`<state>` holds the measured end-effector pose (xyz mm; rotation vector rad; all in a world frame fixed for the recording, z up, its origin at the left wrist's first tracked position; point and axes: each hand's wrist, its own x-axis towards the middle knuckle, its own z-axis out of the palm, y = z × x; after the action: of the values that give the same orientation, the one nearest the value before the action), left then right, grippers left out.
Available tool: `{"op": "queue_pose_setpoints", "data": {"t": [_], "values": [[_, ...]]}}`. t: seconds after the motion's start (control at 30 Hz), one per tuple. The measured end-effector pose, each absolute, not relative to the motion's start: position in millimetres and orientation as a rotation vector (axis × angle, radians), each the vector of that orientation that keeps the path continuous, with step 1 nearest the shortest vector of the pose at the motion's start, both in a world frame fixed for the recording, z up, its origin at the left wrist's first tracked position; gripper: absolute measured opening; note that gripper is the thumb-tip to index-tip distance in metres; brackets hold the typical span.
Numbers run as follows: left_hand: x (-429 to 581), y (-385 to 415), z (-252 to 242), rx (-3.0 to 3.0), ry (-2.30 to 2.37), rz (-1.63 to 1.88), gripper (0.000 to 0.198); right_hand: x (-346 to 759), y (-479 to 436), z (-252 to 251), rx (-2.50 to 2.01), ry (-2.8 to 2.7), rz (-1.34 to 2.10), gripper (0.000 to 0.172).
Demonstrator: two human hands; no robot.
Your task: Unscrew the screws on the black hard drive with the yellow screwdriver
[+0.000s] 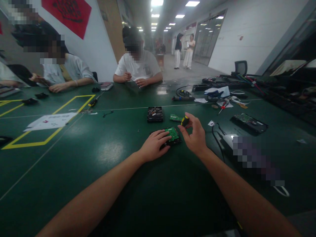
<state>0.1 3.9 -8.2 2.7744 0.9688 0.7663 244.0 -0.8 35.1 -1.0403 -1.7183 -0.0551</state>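
Hard drive (174,134) lies on the green table (74,168) beneath the left hand (153,145), fingers outstretched loosely across its top; nearby, the right hand (195,134) pinches a yellow-and-black screwdriver (184,121).

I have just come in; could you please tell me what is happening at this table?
The person's left hand rests on a hard drive, whose green circuit board faces up. The right hand holds a yellow-and-black screwdriver near that drive; its tip cannot be made out. A separate circuit board and a second hard drive lie just beyond, and a third hard drive lies farther right.
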Motion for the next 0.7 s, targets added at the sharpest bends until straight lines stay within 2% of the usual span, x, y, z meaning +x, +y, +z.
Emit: {"op": "queue_pose_setpoints", "data": {"t": [0.33,0.53,0.7], "values": [[1.3,3.7,-6.5,2.773,0.955,0.783,0.047,241.8,-0.6,30.4,-0.989,-1.707,0.161,0.062],[1.5,3.2,-5.6,2.768,0.956,0.776,0.047,244.2,-1.2,32.4,-1.037,-1.747,-0.024,0.060],[0.9,3.5,-6.8,2.782,0.959,0.767,0.047,245.0,1.2,31.8,-1.021,-1.759,0.043,0.066]]}}
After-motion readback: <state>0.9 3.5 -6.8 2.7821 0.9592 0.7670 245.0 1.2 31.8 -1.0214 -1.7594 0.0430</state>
